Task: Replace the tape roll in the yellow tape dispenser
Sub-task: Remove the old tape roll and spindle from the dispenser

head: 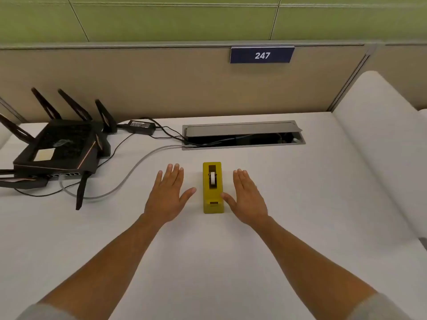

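Head view looks down on a pale desk (300, 192) where the yellow tape dispenser (213, 188) stands lengthwise, its cutter end toward the person. Both hands lie flat, palms down, fingers spread and holding nothing: the left hand (167, 196) rests just beside the dispenser on its left with a clear gap, while the right hand (247, 197) sits on the other side, its thumb touching or nearly touching the dispenser's lower flank; I cannot tell which.

Judging from this, the task has not yet begun; nothing is lifted or opened. The dispenser's well is its only compartment, and a white tape roll (212, 178) sits upright in it on what appears to be a dark hub. How much tape is left on it cannot be made out. No spare roll is visible anywhere on the desk, so where the replacement comes from is unclear.

The next move likely calls for one hand to steady the yellow body while the other pinches the roll and hub and draws them up out of the slot.

Farther back, a recessed cable tray (242, 135) stands with its lid propped open, cables running into it from a black router (62, 148) at the left.
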`<state>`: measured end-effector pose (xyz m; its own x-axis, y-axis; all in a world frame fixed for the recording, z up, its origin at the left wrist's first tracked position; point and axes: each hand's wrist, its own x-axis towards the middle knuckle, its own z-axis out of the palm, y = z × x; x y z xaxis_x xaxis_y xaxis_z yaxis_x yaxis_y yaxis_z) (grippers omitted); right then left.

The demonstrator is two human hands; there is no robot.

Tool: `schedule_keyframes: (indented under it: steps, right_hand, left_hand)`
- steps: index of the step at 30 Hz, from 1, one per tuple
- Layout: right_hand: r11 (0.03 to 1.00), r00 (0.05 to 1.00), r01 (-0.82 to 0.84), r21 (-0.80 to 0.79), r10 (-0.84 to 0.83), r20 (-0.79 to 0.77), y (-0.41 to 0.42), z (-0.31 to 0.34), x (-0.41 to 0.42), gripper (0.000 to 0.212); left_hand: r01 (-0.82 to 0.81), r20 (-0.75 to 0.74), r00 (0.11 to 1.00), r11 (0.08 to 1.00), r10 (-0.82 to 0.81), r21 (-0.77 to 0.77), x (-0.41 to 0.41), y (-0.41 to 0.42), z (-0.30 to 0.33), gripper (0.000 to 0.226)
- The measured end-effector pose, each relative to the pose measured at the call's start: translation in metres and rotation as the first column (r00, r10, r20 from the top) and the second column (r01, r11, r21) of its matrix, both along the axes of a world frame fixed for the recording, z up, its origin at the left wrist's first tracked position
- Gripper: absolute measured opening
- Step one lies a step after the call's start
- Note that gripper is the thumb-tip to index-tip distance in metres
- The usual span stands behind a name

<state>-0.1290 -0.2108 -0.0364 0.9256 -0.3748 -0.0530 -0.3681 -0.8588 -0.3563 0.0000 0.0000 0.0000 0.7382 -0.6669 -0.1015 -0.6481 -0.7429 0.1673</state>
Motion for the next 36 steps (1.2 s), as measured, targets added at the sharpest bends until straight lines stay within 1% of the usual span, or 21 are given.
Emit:
schedule_keyframes:
  steps: [5,8,10,14,16,19,22,29,36]
  right_hand:
    - [0.994,0.998,-0.053,0.095,0.057,-0.031,-0.004,-0.001,0.015,0.092]
    - [0.985,0.995,-0.088,0.151,0.095,-0.040,-0.007,-0.001,0.024,0.093]
    - [0.976,0.992,-0.109,0.188,0.120,-0.048,-0.007,-0.002,0.031,0.094]
    - [0.950,0.987,-0.128,0.284,0.149,-0.055,-0.004,-0.002,0.040,0.095]
    - [0.939,0.987,-0.147,0.311,0.161,-0.019,-0.005,-0.002,0.041,0.096]
    - [0.926,0.979,-0.199,0.321,0.204,0.018,-0.007,-0.001,0.043,0.097]
    - [0.920,0.973,-0.224,0.321,0.230,0.020,-0.008,-0.002,0.044,0.095]
    - [0.926,0.978,-0.199,0.322,0.207,0.010,-0.010,-0.005,0.046,0.098]
    - [0.921,0.983,-0.179,0.346,0.186,0.015,-0.008,-0.006,0.046,0.099]
  left_hand:
    - [0.018,-0.014,1.000,1.000,-0.018,0.014,0.001,-0.005,-0.011,0.092]
    - [0.024,-0.040,0.999,1.000,-0.024,0.003,0.003,-0.015,-0.015,0.084]
    - [0.013,-0.072,0.997,0.999,-0.015,-0.034,0.003,-0.022,-0.016,0.081]
    - [-0.015,-0.186,0.982,0.985,-0.017,-0.172,0.000,-0.038,-0.016,0.074]
    - [-0.026,-0.219,0.976,0.978,-0.020,-0.205,-0.001,-0.044,-0.015,0.068]
    - [-0.018,-0.225,0.974,0.973,-0.035,-0.229,0.000,-0.053,-0.014,0.061]
    - [-0.001,-0.216,0.975,0.976,-0.047,-0.216,0.003,-0.061,-0.013,0.059]
    - [-0.001,-0.221,0.974,0.981,-0.043,-0.193,0.008,-0.078,0.000,0.054]
    - [0.026,-0.142,0.989,0.997,-0.035,-0.070,0.009,-0.094,0.009,0.050]
